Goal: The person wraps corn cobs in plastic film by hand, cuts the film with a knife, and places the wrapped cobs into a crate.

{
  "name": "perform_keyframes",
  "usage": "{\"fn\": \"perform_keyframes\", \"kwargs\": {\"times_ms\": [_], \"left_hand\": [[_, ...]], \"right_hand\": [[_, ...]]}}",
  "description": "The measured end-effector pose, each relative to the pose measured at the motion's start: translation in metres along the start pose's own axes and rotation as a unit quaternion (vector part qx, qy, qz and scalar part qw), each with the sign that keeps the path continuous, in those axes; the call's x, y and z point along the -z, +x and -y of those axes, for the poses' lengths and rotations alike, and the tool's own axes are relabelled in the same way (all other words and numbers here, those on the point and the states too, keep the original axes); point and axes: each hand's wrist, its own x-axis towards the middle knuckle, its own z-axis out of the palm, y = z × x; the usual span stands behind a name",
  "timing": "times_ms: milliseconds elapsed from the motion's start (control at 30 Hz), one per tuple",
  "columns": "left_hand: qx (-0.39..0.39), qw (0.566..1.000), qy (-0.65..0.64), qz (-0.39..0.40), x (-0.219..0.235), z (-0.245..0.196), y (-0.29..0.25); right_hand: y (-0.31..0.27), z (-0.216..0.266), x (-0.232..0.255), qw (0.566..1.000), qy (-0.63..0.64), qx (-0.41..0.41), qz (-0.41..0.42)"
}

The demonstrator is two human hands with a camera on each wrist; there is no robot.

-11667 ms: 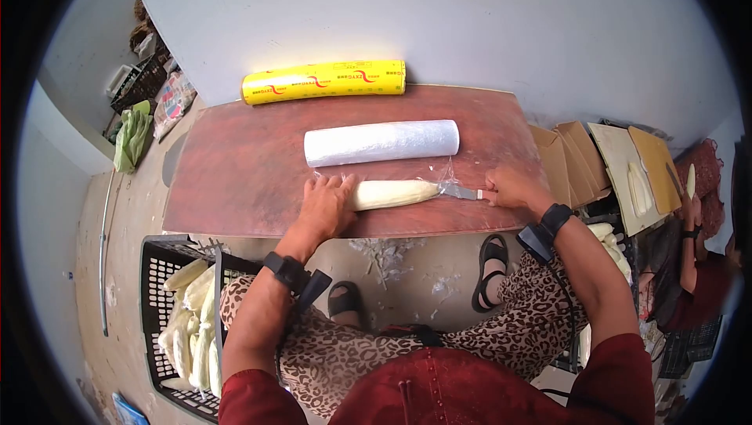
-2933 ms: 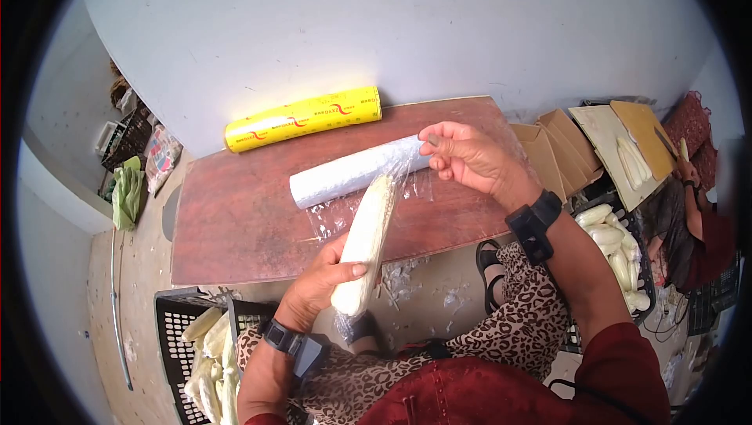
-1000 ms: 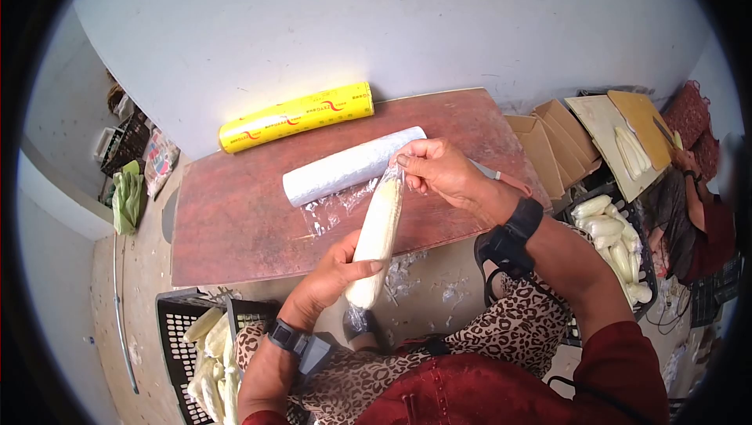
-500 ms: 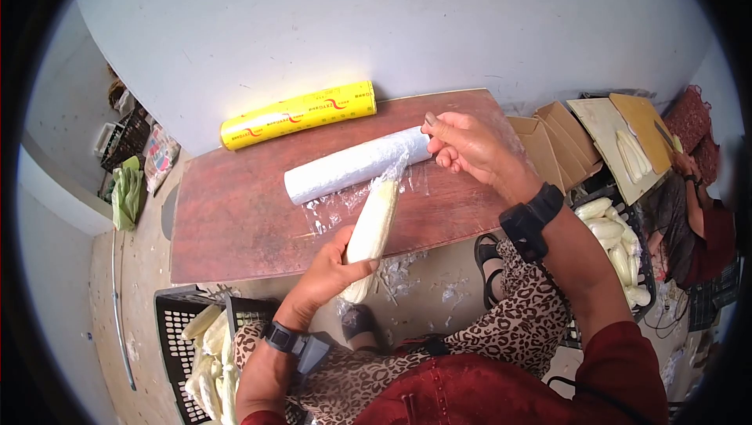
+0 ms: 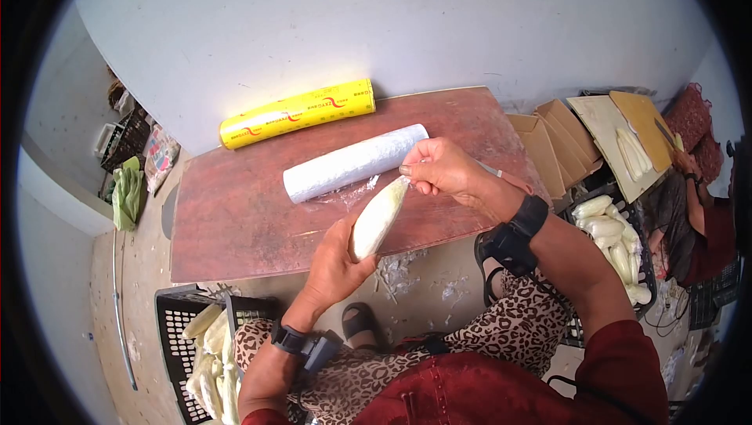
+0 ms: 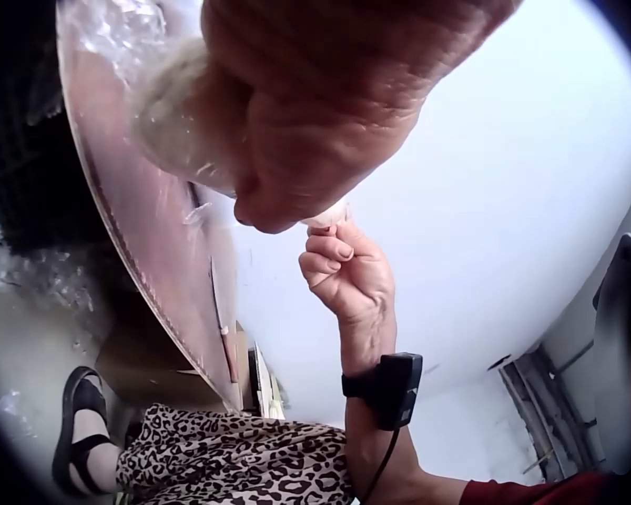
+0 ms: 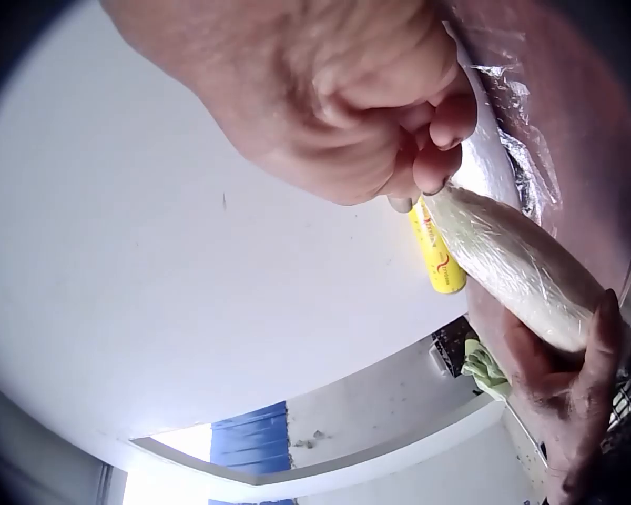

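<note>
A pale ear of corn (image 5: pixel 377 220) in clear film is held tilted above the table's front edge. My left hand (image 5: pixel 338 262) grips its lower end, thumb on one side. At its upper tip my right hand (image 5: pixel 445 173) pinches the film between thumb and fingers. In the right wrist view, film lies tight and shiny over the corn (image 7: pixel 521 268), with the left hand (image 7: pixel 568 395) round its far end. The left wrist view shows the right hand (image 6: pixel 347 276) with curled fingers at the tip. Behind the corn lies a white film roll (image 5: pixel 352 165).
A yellow roll (image 5: pixel 298 114) lies at the table's (image 5: pixel 235 229) back edge by the wall. A knife (image 5: pixel 509 179) rests right of the right hand. Crates of corn stand at left (image 5: pixel 182 347) and right (image 5: pixel 647 256). Cardboard boxes (image 5: pixel 565 151) and another person (image 5: pixel 709 241) are at right.
Since the earlier frames, the corn has left the table and been lifted into the left hand. Most recently the right hand has come back down to the tip, and the corn has turned and risen slightly.
</note>
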Motion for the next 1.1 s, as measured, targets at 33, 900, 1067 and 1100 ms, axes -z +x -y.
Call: {"fn": "perform_keyframes", "kwargs": {"times_ms": [33, 900, 1067, 1100], "left_hand": [[0.042, 0.997, -0.058, 0.035, 0.002, -0.004, 0.000], [0.179, 0.851, -0.471, 0.147, -0.003, 0.014, 0.004], [0.176, 0.823, -0.512, 0.171, -0.002, 0.021, 0.004], [0.162, 0.817, -0.531, 0.154, -0.003, 0.018, 0.005]], "right_hand": [[0.000, 0.000, 0.001, 1.000, -0.010, 0.014, 0.004], [0.000, 0.004, -0.007, 0.979, -0.119, 0.155, 0.053], [-0.001, 0.005, -0.008, 0.969, -0.162, 0.180, 0.050], [-0.001, 0.006, -0.008, 0.965, -0.179, 0.185, 0.045]]}}
